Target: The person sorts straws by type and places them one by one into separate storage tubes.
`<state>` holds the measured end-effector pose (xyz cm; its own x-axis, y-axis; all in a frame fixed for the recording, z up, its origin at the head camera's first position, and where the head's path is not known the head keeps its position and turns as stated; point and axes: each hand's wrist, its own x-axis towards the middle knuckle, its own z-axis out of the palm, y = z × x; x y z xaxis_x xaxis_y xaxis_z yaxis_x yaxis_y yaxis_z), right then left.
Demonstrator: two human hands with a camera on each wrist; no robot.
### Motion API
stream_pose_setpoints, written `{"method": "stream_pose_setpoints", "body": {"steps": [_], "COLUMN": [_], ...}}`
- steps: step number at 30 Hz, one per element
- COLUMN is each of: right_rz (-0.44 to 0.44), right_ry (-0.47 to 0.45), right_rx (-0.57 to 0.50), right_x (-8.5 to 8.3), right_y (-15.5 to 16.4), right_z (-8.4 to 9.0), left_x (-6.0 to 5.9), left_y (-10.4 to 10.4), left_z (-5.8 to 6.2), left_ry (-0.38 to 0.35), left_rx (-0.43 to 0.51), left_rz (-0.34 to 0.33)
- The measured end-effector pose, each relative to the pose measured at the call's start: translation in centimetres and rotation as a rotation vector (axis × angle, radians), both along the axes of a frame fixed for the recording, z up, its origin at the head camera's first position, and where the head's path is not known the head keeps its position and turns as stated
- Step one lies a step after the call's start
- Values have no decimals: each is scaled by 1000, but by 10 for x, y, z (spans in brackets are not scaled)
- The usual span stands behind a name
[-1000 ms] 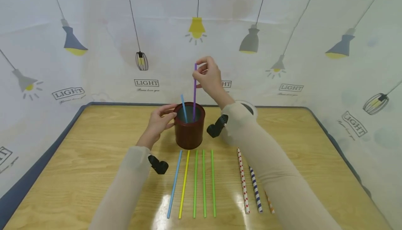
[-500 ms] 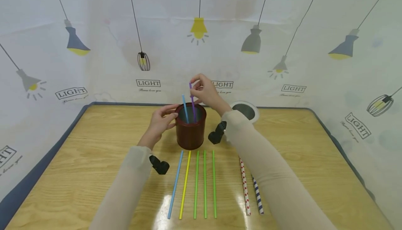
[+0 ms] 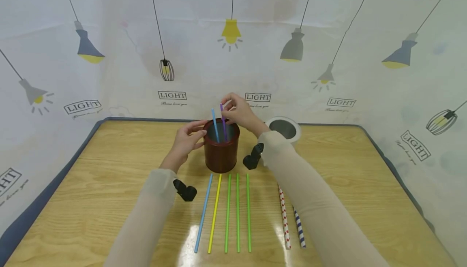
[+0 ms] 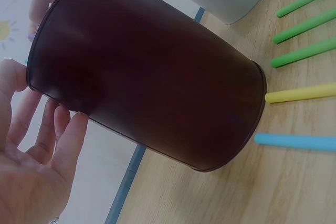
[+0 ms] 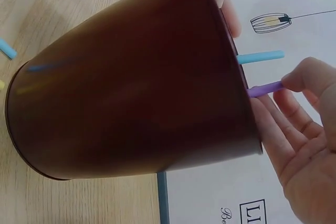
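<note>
Your right hand point(image 3: 238, 115) pinches the top of the purple straw point(image 3: 223, 122), which stands inside the dark red cup point(image 3: 221, 150) beside a blue straw point(image 3: 215, 124). Your left hand point(image 3: 186, 140) rests with relaxed fingers against the cup's left side (near its rim). The cup stands on the wooden table point(image 3: 91, 186), just behind the row of straws point(image 3: 228, 212).

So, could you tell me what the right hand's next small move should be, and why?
Probably let go of the purple straw: it stands deep in the brown cup beside the blue straw, with only its top showing, pinched by the right hand. The left hand steadies the cup's rim.
</note>
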<state>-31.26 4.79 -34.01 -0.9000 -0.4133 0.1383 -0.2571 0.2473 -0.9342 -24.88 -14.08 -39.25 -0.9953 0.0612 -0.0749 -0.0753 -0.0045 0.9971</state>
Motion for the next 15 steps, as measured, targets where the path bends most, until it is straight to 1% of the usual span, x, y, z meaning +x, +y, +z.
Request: {"method": "stream_pose_setpoints", "body": {"steps": [5, 9, 15], "right_rz": [-5, -8, 6], "right_ry": [-5, 3, 11], "right_rx": [34, 86, 139], "right_x": [0, -1, -2], "right_y": [0, -1, -1], "right_z": [-1, 0, -2], "left_x": [1, 0, 1], "left_y": [0, 0, 0], "left_z": [0, 0, 1], "left_ry": [4, 4, -2], "left_rx": [-7, -3, -4], "left_rz": [-3, -3, 5]}}
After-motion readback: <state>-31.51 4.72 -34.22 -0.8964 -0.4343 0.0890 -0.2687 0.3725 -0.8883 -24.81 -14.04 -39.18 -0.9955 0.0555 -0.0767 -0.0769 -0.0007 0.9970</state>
